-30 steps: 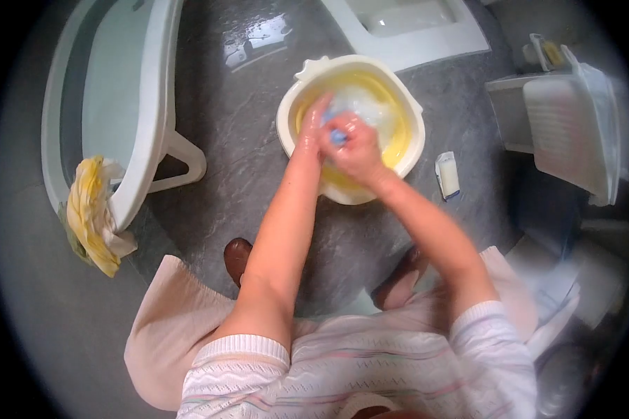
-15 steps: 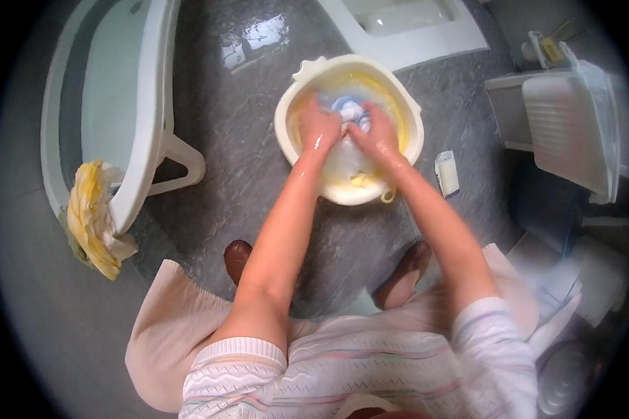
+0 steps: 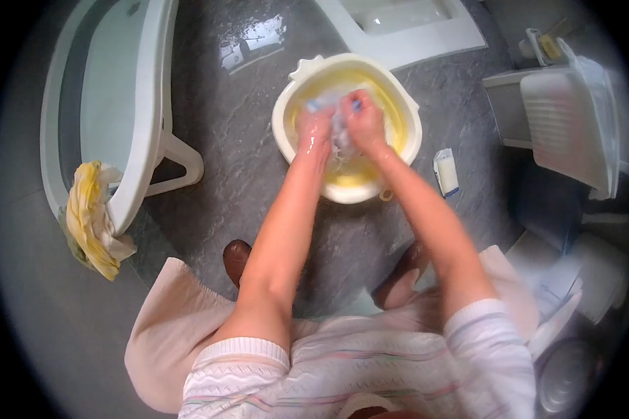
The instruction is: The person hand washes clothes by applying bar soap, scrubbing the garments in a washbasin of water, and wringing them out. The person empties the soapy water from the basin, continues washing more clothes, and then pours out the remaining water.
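A cream basin (image 3: 280, 129) with a yellow inside stands on the floor and holds soapy water. Both my hands are over it, wet to the wrists. My left hand (image 3: 314, 126) is closed on one part of a white and blue cloth (image 3: 338, 129), its fingers smeared by motion. My right hand (image 3: 362, 117) is curled into a fist around another part, with a bit of blue showing between the fingers. Between the hands the cloth is bunched up and wet. Its lower part is hidden by suds and hands.
A bar of soap in a wrapper (image 3: 446, 172) lies right of the basin. A white folding tub (image 3: 136, 140) at the left has a yellow and white cloth (image 3: 91, 216) over its rim. A white squat-toilet edge (image 3: 426, 49) lies behind; a plastic-covered bin (image 3: 555, 126) stands right.
My hands have drawn the cloth up and apart, and the right hand has closed into a fist around it. The yellow patch at the basin's near side looks changed under the moving water.
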`<state>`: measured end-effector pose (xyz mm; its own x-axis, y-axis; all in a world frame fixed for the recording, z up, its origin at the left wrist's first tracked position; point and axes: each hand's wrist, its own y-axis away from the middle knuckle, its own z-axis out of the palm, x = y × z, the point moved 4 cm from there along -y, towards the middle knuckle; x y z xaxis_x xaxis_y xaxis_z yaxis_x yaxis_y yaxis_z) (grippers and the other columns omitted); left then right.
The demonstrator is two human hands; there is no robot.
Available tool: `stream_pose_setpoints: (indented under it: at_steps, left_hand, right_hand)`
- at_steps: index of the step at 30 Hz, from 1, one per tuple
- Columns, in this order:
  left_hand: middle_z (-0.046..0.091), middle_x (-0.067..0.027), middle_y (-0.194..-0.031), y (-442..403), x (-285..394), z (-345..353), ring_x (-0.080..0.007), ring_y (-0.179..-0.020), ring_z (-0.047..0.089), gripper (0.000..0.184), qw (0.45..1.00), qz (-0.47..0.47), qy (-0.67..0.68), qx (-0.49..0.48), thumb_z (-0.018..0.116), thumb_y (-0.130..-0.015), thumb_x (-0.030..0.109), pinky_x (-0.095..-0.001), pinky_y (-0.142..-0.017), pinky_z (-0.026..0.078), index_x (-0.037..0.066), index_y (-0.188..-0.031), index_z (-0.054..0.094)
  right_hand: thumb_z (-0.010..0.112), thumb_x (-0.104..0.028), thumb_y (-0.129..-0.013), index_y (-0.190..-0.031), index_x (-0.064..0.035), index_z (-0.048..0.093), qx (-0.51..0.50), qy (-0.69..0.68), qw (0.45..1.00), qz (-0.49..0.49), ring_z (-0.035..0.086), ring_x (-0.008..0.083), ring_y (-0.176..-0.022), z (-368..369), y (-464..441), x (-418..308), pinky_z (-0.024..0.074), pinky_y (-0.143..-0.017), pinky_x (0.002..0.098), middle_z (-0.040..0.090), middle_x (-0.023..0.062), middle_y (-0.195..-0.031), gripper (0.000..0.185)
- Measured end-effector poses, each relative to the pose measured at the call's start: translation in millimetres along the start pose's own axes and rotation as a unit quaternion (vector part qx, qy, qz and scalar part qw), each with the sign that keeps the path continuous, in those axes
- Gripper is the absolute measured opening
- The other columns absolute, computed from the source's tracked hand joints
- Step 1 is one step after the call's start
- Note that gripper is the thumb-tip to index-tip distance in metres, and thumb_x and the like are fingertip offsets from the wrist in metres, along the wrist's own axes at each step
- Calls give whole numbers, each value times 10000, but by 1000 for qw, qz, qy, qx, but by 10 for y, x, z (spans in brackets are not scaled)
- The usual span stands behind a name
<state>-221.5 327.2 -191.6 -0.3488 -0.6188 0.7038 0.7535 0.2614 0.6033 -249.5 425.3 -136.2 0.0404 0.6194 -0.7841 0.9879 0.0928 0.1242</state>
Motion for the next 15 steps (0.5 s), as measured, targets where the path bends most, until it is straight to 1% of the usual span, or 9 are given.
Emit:
stream_pose_setpoints:
  at_steps: [1, 3, 4, 6, 8, 9, 12, 14, 15]
  left_hand:
    - [585, -76, -939, 34, 58, -22, -212, -831, 568, 391, 999, -9, -50, 15, 598, -728, 158, -311, -730, 459, 33, -1093, 534]
    - [601, -81, -934, 89, 295, -68, -185, -748, 591, 373, 987, -23, -149, 47, 582, -744, 157, -279, -624, 477, 1, -1080, 535]
    - [597, -102, -967, 47, 315, -92, -218, -817, 582, 389, 976, 18, -211, 46, 576, -742, 152, -308, -689, 461, 6, -1099, 526]
    - [588, -145, -1032, -65, 249, -113, -285, -956, 565, 423, 938, 101, -330, 40, 564, -737, 143, -366, -821, 429, 14, -1136, 509]
    - [580, -165, -1062, -115, 119, -88, -295, -997, 553, 448, 901, 130, -410, 57, 558, -742, 158, -378, -841, 419, 7, -1159, 492]
    - [576, -175, -1077, -144, 38, -96, -301, -1017, 547, 460, 878, 144, -451, 66, 556, -745, 166, -384, -852, 414, 4, -1170, 484]
    - [574, -158, -1084, -242, -135, -131, -296, -1049, 529, 464, 978, 49, -204, 5, 552, -780, 231, -373, -880, 406, 10, -1182, 480]
    - [572, -111, -1040, -68, -63, -95, -233, -946, 544, 408, 990, -129, -60, 21, 536, -822, 278, -330, -848, 426, 42, -1153, 502]
    - [567, -99, -1037, -48, -89, -85, -216, -928, 545, 392, 988, -157, 1, 1, 526, -838, 284, -321, -840, 432, 48, -1150, 504]
  right_hand:
    - [572, -285, -786, -950, -60, 567, 8, -26, 996, 82, 606, 318, -774, -104, -100, 204, 473, -696, 360, 619, 169, -811, 278]
    - [577, -297, -786, -1008, -58, 548, 61, 29, 997, 49, 601, 333, -793, -236, -170, 595, 470, -721, 374, 615, 183, -836, 327]
    - [580, -303, -787, -1038, -57, 538, 86, 58, 994, 32, 598, 341, -803, -261, -182, 700, 468, -734, 381, 613, 190, -848, 354]
    - [589, -291, -779, -1135, -47, 481, 68, 123, 989, -36, 583, 354, -870, -179, -28, 666, 449, -791, 394, 599, 213, -920, 445]
    - [595, -280, -772, -1158, -47, 465, 28, 183, 974, -132, 575, 354, -909, -8, 133, 641, 441, -807, 394, 594, 216, -957, 469]
    - [602, -261, -764, -1134, -52, 493, -24, 213, 975, -62, 566, 353, -939, 31, 126, 744, 434, -820, 394, 591, 216, -973, 439]
    - [604, -255, -772, -1037, -67, 551, 35, 85, 993, 71, 588, 346, -871, 18, -18, 802, 460, -761, 382, 609, 197, -902, 329]
    - [601, -231, -786, -972, -42, 570, -26, -45, 998, 41, 599, 281, -792, 58, 47, 424, 465, -717, 354, 615, 171, -836, 267]
    - [600, -219, -793, -940, -30, 580, -56, -110, 992, 27, 604, 249, -752, 67, 142, 133, 467, -695, 341, 618, 158, -803, 240]
